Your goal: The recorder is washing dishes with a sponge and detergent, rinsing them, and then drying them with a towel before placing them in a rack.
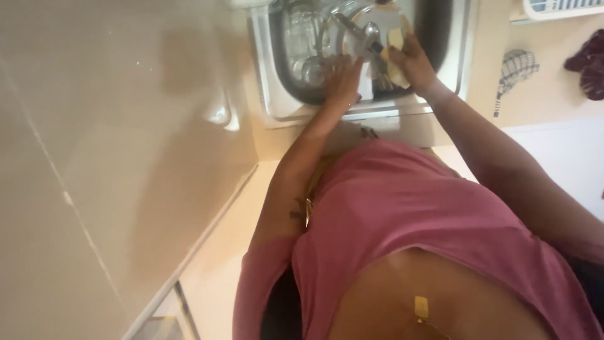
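While crowding sink [272, 94], both hands.

Both arms stretched forward, hands close together.
Left hand [343, 82] palm down, fingers curled; right hand [412, 63] closed in a grip.

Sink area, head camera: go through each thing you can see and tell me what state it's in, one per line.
Sink: filled with dishes, glassware at the left.
Metal utensil: held in the left hand, over the sink.
Yellow sponge: gripped in the right hand, pressed to the utensil.
Checked cloth: lying flat on the counter.
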